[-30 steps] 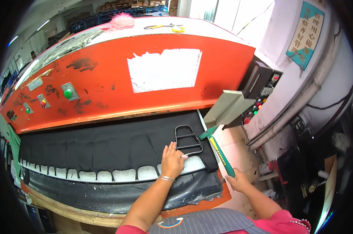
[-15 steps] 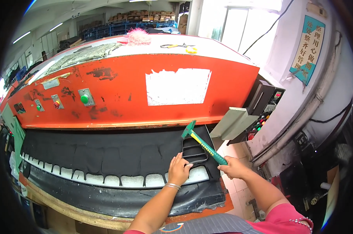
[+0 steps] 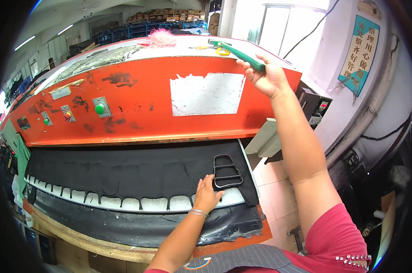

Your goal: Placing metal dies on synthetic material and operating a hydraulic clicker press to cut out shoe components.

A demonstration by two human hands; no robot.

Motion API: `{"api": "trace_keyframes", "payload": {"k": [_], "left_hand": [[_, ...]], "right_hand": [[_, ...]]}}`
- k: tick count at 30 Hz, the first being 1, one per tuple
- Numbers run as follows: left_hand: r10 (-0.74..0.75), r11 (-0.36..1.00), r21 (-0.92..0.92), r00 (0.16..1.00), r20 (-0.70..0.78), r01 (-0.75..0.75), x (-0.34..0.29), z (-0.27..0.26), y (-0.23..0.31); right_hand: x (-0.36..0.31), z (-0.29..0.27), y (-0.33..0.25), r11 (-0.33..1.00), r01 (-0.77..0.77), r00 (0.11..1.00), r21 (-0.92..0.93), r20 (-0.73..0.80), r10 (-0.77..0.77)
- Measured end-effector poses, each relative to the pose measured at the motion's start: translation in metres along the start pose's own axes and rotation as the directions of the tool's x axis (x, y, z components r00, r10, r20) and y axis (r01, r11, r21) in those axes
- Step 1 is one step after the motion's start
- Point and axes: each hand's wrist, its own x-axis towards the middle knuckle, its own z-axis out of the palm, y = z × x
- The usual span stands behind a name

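Note:
A black metal cutting die point(image 3: 226, 172) lies on the black sheet material point(image 3: 124, 175) on the bed of a big orange press point(image 3: 138, 104). My left hand point(image 3: 207, 194) rests flat on the sheet, fingertips touching the die's lower left edge. My right hand point(image 3: 267, 77) is raised high and grips a green-handled tool point(image 3: 235, 51), holding it over the press's top surface.
The press front carries a green button point(image 3: 99, 108) and small red and green buttons point(image 3: 67, 116). A white cutting board edge point(image 3: 124, 202) shows through cut-outs along the sheet's near side. A grey control box point(image 3: 315, 107) stands at the right. A pink tuft point(image 3: 160, 38) lies on the press top.
My right hand has lifted the green tool from beside the die up to the top of the press. My left hand stayed by the die.

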Motion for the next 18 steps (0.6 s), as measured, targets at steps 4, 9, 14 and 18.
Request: {"api": "trace_keyframes", "payload": {"k": [4, 9, 14, 18], "left_hand": [[-0.065, 0.977, -0.199, 0.997, 0.042, 0.072, -0.008, -0.020, -0.006], [-0.074, 0.948, -0.311, 0.997, 0.001, 0.070, -0.008, -0.013, -0.010], [-0.098, 0.945, -0.311, 0.995, 0.031, 0.103, 0.005, -0.007, -0.012], [-0.164, 0.876, -0.436, 0.978, 0.130, 0.206, 0.007, -0.004, -0.011]], "right_hand": [[-0.025, -0.025, 0.104, 0.898, 0.078, 0.997, -0.433, 0.017, -0.078], [-0.110, -0.084, 0.238, -0.455, 0.088, 0.950, -0.886, -0.063, 0.305], [-0.116, -0.110, 0.260, -0.341, 0.053, 0.989, -0.939, 0.002, 0.147], [-0.125, -0.131, 0.241, 0.130, 0.139, 0.986, -0.982, 0.124, -0.115]]}}
